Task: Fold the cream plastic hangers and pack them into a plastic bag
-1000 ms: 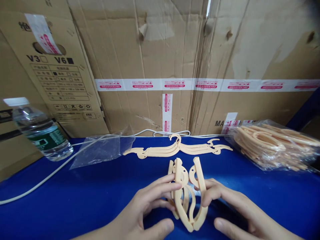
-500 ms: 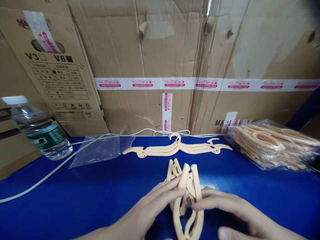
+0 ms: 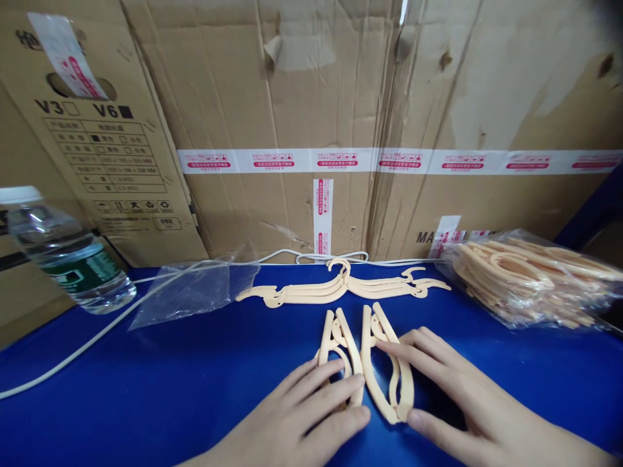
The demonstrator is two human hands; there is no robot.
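Two beige folding hangers lie folded side by side on the blue tabletop. My left hand (image 3: pixel 302 408) rests with spread fingers across the left folded hanger (image 3: pixel 350 344), covering part of its lower half. My right hand (image 3: pixel 452 383) is at the right folded hanger (image 3: pixel 370 376); its index finger reaches onto the upper part and its thumb touches near the lower end, gripping it lightly. Just beyond them lies an unfolded beige hanger (image 3: pixel 311 293), its hook pointing away from me and its arms stretched left and right.
At the right, a clear plastic bag holds several folded hangers (image 3: pixel 516 275). A flat clear bag (image 3: pixel 195 292), a white cable (image 3: pixel 92 344) and a water bottle (image 3: pixel 78 259) are on the left. Cardboard boxes (image 3: pixel 272 214) wall off the back of the blue tabletop (image 3: pixel 160 389).
The right folded hanger has gone from raised between both hands to lying beside the left one. My left hand has shifted onto the left folded hanger.
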